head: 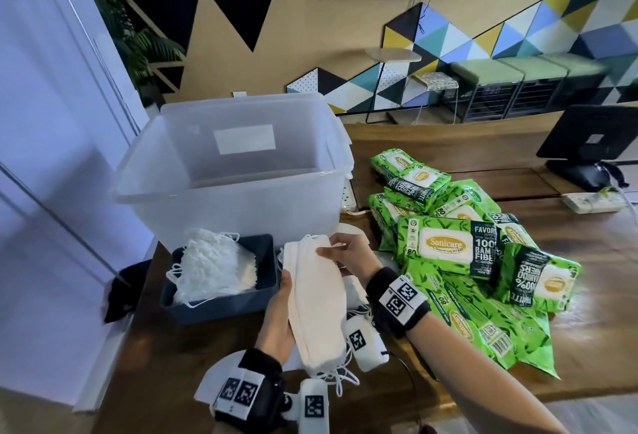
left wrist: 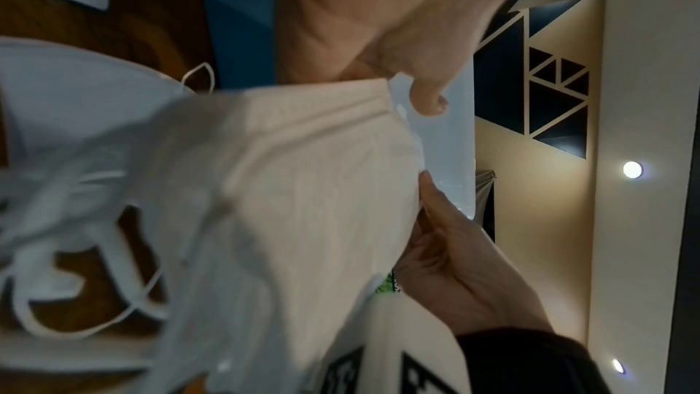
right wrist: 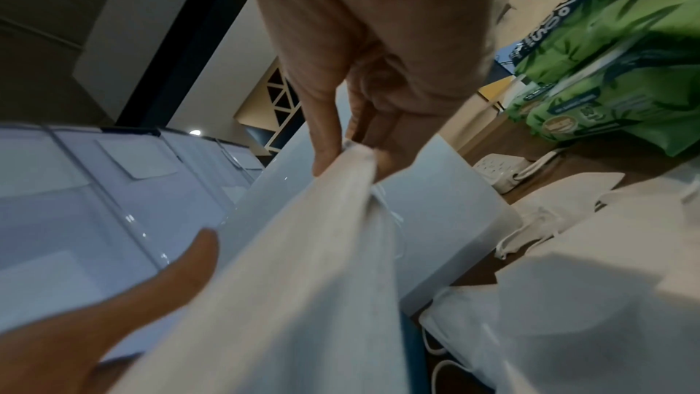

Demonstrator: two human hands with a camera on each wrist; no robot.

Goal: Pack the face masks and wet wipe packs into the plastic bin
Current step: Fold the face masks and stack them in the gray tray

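On the table, left to right:
Tray: a dark tray (head: pixel 221 302) is sitting at the table's (head: pixel 604 337) left end, just in front of the bin, and is holding a loose heap of white masks (head: pixel 214 264) with ear loops spilling over its rim.
Bin: a clear plastic bin (head: pixel 234 199) is standing upright behind the tray, lid off; no masks or wipes are showing inside it.
Left grip: the left hand (head: pixel 276 323) is cupping the near, lower half of a mask stack (head: pixel 317 302), thumb along its left edge, fingers wrapped under it.
Stack: it is being held in the air between the tray and the wipes, below the bin's rim, ear loops dangling from its near end.
Right grip: the right hand (head: pixel 348 257) is pinching the stack's far end between thumb and fingertips (right wrist: pixel 325 158).
Under the hands: more flat white masks are lying on the table.
Wipes: green wipe packs (head: pixel 459 254) are lying piled over one another right of the hands, well outside the bin.
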